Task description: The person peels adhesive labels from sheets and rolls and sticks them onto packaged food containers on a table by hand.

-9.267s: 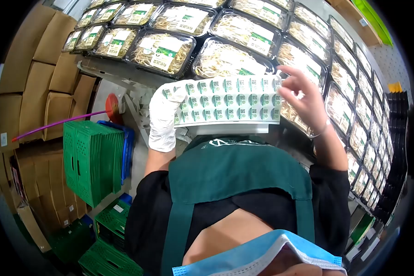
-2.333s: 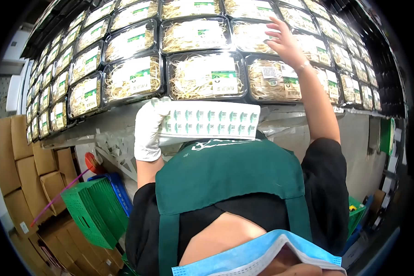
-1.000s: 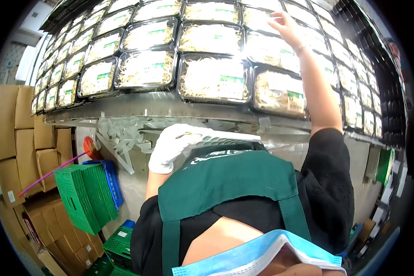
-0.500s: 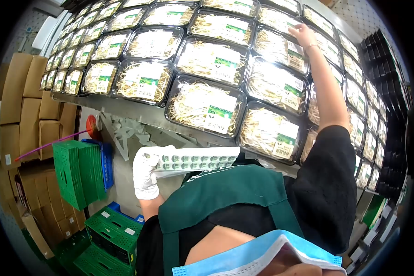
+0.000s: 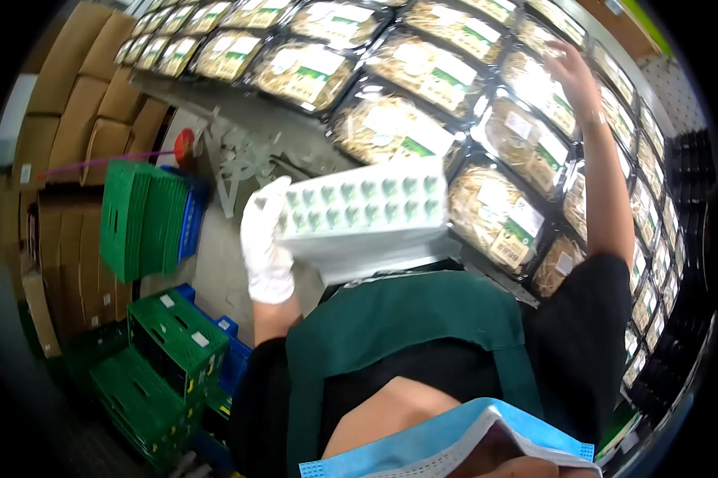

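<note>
My left hand (image 5: 268,243), in a white glove, grips one end of a sheet of green-printed stickers (image 5: 363,199). The sheet is tilted in front of my green apron, its pale lower part hanging toward me. My bare right hand (image 5: 572,76) stretches out over the far packs, fingers apart and somewhat blurred. Beneath it is a black tray pack (image 5: 538,84) of pale, stringy food with a clear top and a green-and-white label. Nearer to me, similar packs (image 5: 498,213) sit close to the sheet's right end.
Rows of these packs cover the metal table (image 5: 295,139), with paper scraps (image 5: 235,159) along its near left side. Green crates (image 5: 140,219) and cardboard boxes (image 5: 80,119) stand at left. Stacked black trays (image 5: 690,215) line the right side.
The view has turned and shifted toward the right-hand packs. My left hand has raised the sticker sheet and tilted its face more into view. My right hand has moved to other packs.
</note>
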Demonstrator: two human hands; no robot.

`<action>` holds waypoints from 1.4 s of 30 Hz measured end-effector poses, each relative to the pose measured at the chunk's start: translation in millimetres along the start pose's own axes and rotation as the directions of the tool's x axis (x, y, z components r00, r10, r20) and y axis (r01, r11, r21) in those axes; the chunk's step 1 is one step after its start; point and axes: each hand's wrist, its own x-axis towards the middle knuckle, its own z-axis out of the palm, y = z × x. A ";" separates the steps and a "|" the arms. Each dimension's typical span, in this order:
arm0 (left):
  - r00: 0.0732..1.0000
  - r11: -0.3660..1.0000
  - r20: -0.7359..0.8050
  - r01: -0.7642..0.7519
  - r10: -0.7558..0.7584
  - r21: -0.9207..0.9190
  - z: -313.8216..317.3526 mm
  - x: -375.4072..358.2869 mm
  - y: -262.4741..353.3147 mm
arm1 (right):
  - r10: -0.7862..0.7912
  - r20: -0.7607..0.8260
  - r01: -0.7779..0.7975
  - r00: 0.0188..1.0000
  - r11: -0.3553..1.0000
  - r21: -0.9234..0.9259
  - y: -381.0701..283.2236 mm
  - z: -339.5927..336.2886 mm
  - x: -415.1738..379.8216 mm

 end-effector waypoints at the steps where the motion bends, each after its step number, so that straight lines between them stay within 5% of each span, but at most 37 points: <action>1: 0.999 1.000 0.039 -0.020 0.021 -0.019 4.7 1.4 1.7 | -0.172 0.147 0.143 0.974 0.971 0.193 -37.2 13.4 -36.0; 3: 0.993 0.998 0.102 -0.056 0.058 -0.021 3.6 4.2 0.9 | -0.256 0.274 0.153 0.927 0.925 0.347 -96.2 46.6 -109.3; 6: 0.983 0.997 0.168 -0.076 0.081 -0.034 -1.5 -3.2 6.9 | -0.274 0.285 0.256 0.918 0.962 0.099 -155.7 81.6 -170.6; 7: 0.977 0.995 0.188 -0.095 0.099 -0.032 -5.4 -7.0 8.8 | -0.154 0.341 0.140 0.927 0.988 0.064 -165.4 90.2 -178.8; 10: 0.983 0.994 0.151 -0.090 0.100 -0.068 -21.8 -19.2 13.1 | -0.106 0.311 0.041 0.945 0.977 0.209 -171.5 119.2 -205.1; 12: 0.977 0.991 0.180 -0.106 0.118 -0.077 -31.0 -23.5 10.0 | -0.165 0.145 0.061 0.976 0.837 0.543 -168.8 136.1 -218.9; 15: 0.969 0.993 0.234 -0.060 0.083 -0.106 -36.6 -33.0 15.5 | -0.059 0.099 -0.023 0.993 0.739 0.673 -179.9 142.5 -237.4; 17: 0.954 0.990 0.300 -0.065 0.025 0.125 -46.6 -36.4 20.7 | -0.010 0.086 -0.043 0.996 0.801 0.597 -178.3 140.0 -247.2; 22: 0.906 0.939 0.404 -0.241 0.127 0.245 -79.3 -35.0 23.3 | 0.089 0.094 -0.119 0.992 0.912 0.394 -187.8 137.6 -265.1; 26: 0.913 0.996 0.402 0.039 -0.070 0.084 -63.2 -36.3 27.4 | 0.072 0.131 -0.126 0.989 0.875 0.467 -173.0 129.5 -267.5; 31: 0.912 0.984 0.408 -0.037 -0.039 0.175 -45.7 -35.0 11.8 | 0.027 0.133 -0.090 0.991 0.866 0.492 -155.8 102.9 -261.5; 33: 0.903 0.980 0.430 -0.095 0.012 0.173 -29.6 -39.0 9.1 | 0.065 0.268 -0.136 0.961 0.958 0.254 -143.0 83.6 -245.5; 35: 0.908 0.977 0.420 -0.080 -0.012 0.199 -9.2 -38.6 4.3 | -0.202 0.199 0.251 0.959 0.931 -0.264 -154.8 58.3 -234.0; 37: 0.917 0.934 0.392 -0.072 -0.076 0.351 20.5 -46.8 4.2 | -0.561 0.185 0.587 0.807 0.724 -0.362 -155.3 41.4 -223.2; 42: 0.924 0.951 0.365 -0.006 -0.113 0.309 56.4 -46.4 -19.5 | -0.501 0.509 0.693 0.699 0.649 -0.314 -140.9 27.4 -206.1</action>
